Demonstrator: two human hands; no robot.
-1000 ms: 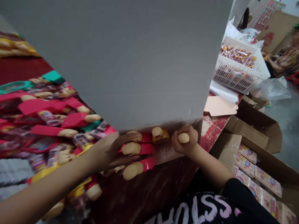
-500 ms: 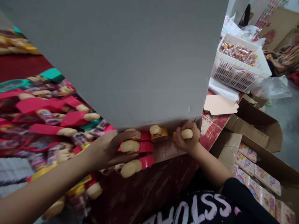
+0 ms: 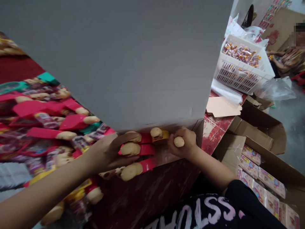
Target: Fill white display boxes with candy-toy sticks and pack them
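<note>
My left hand (image 3: 111, 149) is closed around the tan heads of red plastic toys, one head (image 3: 130, 149) showing between thumb and fingers. Their red bodies (image 3: 146, 149) point right into a low cardboard tray (image 3: 164, 157) under a tall grey board (image 3: 143, 63). Another red toy with a tan head (image 3: 131, 171) lies just below that hand. A yellow toy with a tan head (image 3: 158, 133) sits in the tray between my hands. My right hand (image 3: 188, 143) is wrapped around a toy whose tan round head (image 3: 179, 142) pokes out; its body is hidden.
Red, green and yellow toys (image 3: 47, 121) are heaped on the left. On the right are tan card sheets (image 3: 222, 106), a white basket (image 3: 243, 73) of small wrapped pieces, and an open carton (image 3: 233, 152) with printed boxes (image 3: 259, 178). A person (image 3: 286, 62) sits behind the basket.
My right hand has moved left along the tray with its toy, closer to the yellow one. My left hand stays at the red toys. The whole view has shifted slightly.
</note>
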